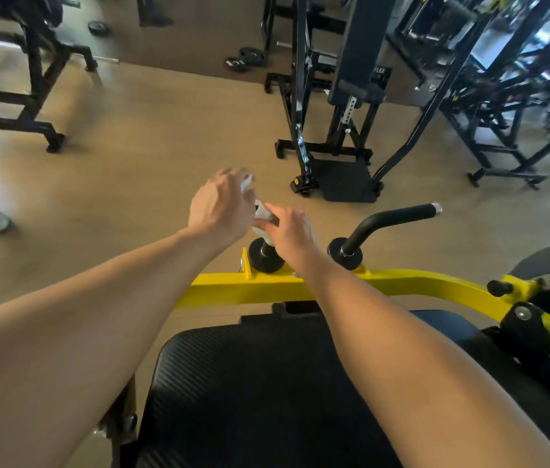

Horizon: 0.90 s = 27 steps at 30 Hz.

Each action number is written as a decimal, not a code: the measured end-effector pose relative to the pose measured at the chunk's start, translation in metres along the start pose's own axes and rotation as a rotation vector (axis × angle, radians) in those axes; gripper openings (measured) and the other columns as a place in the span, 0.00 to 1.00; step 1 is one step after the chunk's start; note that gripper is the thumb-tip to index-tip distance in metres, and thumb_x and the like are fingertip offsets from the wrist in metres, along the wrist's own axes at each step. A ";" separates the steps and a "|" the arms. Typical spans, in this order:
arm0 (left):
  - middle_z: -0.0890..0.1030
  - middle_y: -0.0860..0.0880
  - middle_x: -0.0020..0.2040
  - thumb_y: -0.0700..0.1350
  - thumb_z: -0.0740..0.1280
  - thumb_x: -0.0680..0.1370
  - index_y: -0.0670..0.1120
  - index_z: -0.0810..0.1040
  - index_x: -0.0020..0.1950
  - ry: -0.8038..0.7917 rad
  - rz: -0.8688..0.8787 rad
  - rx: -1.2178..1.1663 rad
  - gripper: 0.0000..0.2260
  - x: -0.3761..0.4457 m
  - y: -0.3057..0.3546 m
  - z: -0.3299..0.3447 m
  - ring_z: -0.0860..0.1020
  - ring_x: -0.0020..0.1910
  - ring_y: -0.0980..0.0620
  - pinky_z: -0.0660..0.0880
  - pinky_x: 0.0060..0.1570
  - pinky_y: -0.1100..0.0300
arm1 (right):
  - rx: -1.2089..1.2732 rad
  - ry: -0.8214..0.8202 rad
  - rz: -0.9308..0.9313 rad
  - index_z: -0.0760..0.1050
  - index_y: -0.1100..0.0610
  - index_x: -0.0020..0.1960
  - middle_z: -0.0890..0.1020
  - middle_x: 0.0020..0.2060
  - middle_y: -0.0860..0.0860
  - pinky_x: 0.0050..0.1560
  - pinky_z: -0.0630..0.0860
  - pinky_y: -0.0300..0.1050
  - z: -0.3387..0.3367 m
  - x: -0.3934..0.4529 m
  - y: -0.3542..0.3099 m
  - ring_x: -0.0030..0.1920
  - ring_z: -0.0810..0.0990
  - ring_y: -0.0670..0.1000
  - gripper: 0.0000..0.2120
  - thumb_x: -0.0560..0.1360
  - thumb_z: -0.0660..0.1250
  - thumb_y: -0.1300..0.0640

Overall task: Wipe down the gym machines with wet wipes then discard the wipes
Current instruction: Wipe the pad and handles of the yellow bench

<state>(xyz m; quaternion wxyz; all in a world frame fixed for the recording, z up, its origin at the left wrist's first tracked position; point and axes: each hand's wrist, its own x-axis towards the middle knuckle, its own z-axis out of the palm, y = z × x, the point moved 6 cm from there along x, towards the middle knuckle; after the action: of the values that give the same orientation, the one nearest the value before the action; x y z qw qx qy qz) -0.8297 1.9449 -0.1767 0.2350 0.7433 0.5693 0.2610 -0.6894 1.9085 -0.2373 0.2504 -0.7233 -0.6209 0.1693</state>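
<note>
- The right hand [288, 228] is curled round a white wipe [263, 212] and presses it onto the left grip of the machine, so the grip itself is almost wholly hidden; only its round black base [263, 260] shows below the hand.
- The left hand [221, 206] sits just beside and a little beyond the right, fingers loosely spread. A bit of white [247, 180] shows at its fingertips. This looks like the far end of the same wipe, but blur makes it hard to tell whether the fingers pinch it or only touch it.
- The wipe therefore lies between the two hands, bunched, with most of it under the right hand.
- The twin grip [393, 219] to the right is bare: a black bar that rises from its own base and bends away to the right, ending in a silver cap [437, 207]. Both grips stand on a yellow bar [266, 287] running left to right.
- A black pad [250, 393] lies nearest the person, under the forearms.
- Judgement: the wiping is in hand on the left grip. Its long axis probably runs up and away from the base toward the left hand, so a stroke would go along that line.
- The bare grip is nearer the right hand, which would be the natural one to carry the wipe across.
- No bin is in sight.
</note>
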 end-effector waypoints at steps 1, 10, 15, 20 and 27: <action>0.79 0.47 0.60 0.47 0.60 0.84 0.51 0.79 0.64 -0.043 0.051 0.056 0.12 -0.001 0.007 0.011 0.77 0.57 0.42 0.67 0.45 0.55 | 0.016 -0.026 0.012 0.76 0.58 0.71 0.85 0.57 0.55 0.58 0.72 0.44 -0.002 -0.001 0.003 0.57 0.81 0.56 0.25 0.78 0.70 0.47; 0.82 0.44 0.53 0.50 0.53 0.85 0.50 0.78 0.61 -0.236 0.071 0.223 0.14 0.066 0.033 0.075 0.74 0.45 0.44 0.68 0.42 0.54 | 0.340 -0.090 0.155 0.81 0.56 0.47 0.78 0.33 0.51 0.34 0.63 0.47 -0.002 0.002 0.038 0.36 0.70 0.53 0.14 0.78 0.70 0.45; 0.80 0.48 0.51 0.48 0.55 0.81 0.57 0.77 0.57 -0.280 -0.067 0.323 0.12 0.059 0.012 0.103 0.77 0.46 0.43 0.73 0.43 0.51 | 0.573 0.046 0.255 0.72 0.54 0.32 0.66 0.28 0.49 0.35 0.61 0.48 -0.014 -0.014 0.093 0.34 0.62 0.47 0.20 0.80 0.67 0.48; 0.80 0.49 0.50 0.50 0.55 0.81 0.59 0.76 0.57 -0.333 -0.076 0.396 0.12 0.062 0.010 0.112 0.77 0.47 0.44 0.73 0.43 0.51 | 0.376 0.544 0.274 0.83 0.59 0.48 0.81 0.37 0.43 0.44 0.78 0.37 -0.124 -0.029 0.150 0.39 0.78 0.38 0.15 0.83 0.65 0.49; 0.80 0.49 0.48 0.50 0.55 0.82 0.60 0.76 0.58 -0.313 -0.034 0.416 0.12 0.062 0.009 0.115 0.78 0.44 0.44 0.75 0.40 0.52 | -0.223 0.155 -0.002 0.79 0.53 0.67 0.82 0.63 0.51 0.67 0.70 0.45 -0.161 -0.014 0.186 0.66 0.77 0.53 0.14 0.82 0.66 0.55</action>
<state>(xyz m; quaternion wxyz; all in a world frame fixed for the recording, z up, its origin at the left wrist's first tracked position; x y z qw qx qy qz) -0.7349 1.9968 -0.2499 0.1669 0.7973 0.5799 0.0160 -0.4507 1.8505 -0.2133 0.2158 -0.7569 -0.6153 0.0426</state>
